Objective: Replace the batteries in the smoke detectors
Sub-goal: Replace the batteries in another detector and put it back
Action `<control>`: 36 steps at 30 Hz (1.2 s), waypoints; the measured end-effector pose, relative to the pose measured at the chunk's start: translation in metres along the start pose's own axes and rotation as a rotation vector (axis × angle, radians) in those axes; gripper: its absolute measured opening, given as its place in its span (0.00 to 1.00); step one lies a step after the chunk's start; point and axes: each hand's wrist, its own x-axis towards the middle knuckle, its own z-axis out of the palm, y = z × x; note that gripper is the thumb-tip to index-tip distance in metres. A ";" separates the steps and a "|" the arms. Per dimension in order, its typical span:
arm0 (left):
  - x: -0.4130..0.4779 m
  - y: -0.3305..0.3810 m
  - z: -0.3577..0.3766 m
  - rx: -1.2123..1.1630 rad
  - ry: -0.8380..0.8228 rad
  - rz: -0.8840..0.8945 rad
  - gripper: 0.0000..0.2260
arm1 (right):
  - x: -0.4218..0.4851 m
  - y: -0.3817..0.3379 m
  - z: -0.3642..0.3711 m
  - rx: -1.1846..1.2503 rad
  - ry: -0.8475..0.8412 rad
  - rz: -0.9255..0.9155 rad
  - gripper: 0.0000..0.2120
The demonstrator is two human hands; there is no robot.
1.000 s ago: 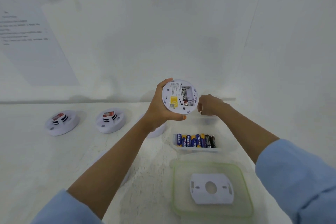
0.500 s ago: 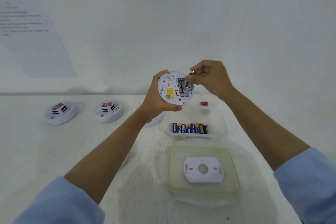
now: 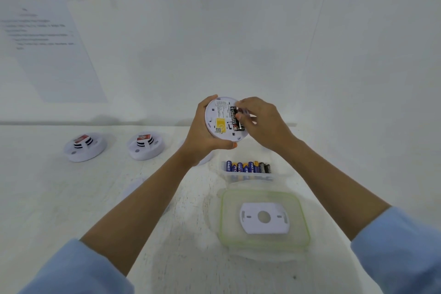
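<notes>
My left hand grips a round white smoke detector above the table, its back turned to me. The open compartment shows two black batteries side by side. My right hand reaches in from the right, thumb and fingertips pinching the right-hand battery in its slot. Below, a clear box holds a row of spare batteries, several blue and two black.
Two more smoke detectors stand on the white table at the left. A green-rimmed clear lid lies near me with a white mounting plate on it. Another white round piece peeks from behind my left wrist. The wall is close behind.
My right hand came up from the box with a battery, brought it to the detector and now has it lying in the compartment. My left hand tilted the detector slightly.
</notes>
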 end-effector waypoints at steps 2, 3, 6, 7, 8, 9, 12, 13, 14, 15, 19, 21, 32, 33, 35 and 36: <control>0.001 0.002 0.001 -0.017 0.004 0.003 0.45 | 0.002 0.000 -0.002 -0.060 -0.004 -0.027 0.14; 0.002 0.003 0.001 -0.020 0.005 0.004 0.45 | 0.004 0.000 -0.003 -0.100 -0.003 -0.034 0.14; 0.005 0.005 0.002 -0.015 0.008 -0.005 0.45 | 0.005 0.001 -0.005 -0.186 -0.028 -0.051 0.14; 0.005 0.005 0.002 -0.016 0.006 -0.007 0.45 | 0.004 0.000 -0.006 -0.188 -0.042 -0.047 0.14; 0.004 0.004 0.003 -0.021 0.001 -0.012 0.46 | 0.003 -0.001 -0.006 -0.177 -0.057 -0.034 0.14; 0.004 0.003 0.004 -0.024 -0.005 -0.016 0.46 | 0.002 -0.001 -0.007 -0.164 -0.075 -0.017 0.15; 0.002 0.000 0.005 -0.046 -0.012 -0.032 0.45 | -0.002 0.001 -0.007 -0.089 -0.121 0.045 0.15; 0.001 0.000 0.005 -0.049 -0.014 -0.038 0.45 | -0.003 0.002 -0.008 -0.029 -0.130 0.080 0.15; 0.000 0.000 0.004 -0.048 -0.019 -0.044 0.45 | -0.005 0.004 -0.008 0.046 -0.140 0.121 0.15; -0.001 -0.001 0.004 -0.049 -0.027 -0.052 0.45 | -0.007 0.005 -0.009 0.133 -0.150 0.166 0.16; -0.012 -0.002 -0.001 -0.030 -0.061 -0.076 0.45 | -0.021 0.009 -0.011 0.441 -0.188 0.302 0.19; -0.021 -0.002 -0.002 -0.026 -0.075 -0.099 0.47 | -0.029 0.010 -0.014 0.461 -0.230 0.321 0.23; -0.073 0.014 -0.002 0.028 -0.051 -0.138 0.48 | -0.105 -0.015 -0.026 -0.141 -0.903 0.338 0.28; -0.076 0.016 -0.002 0.032 -0.053 -0.138 0.48 | -0.109 -0.016 -0.021 -0.207 -0.938 0.350 0.32; -0.084 0.019 -0.004 0.029 -0.050 -0.144 0.48 | -0.111 -0.017 -0.015 -0.279 -0.959 0.354 0.37; -0.088 0.021 -0.005 0.025 -0.045 -0.150 0.47 | -0.110 -0.018 -0.014 -0.303 -0.968 0.351 0.38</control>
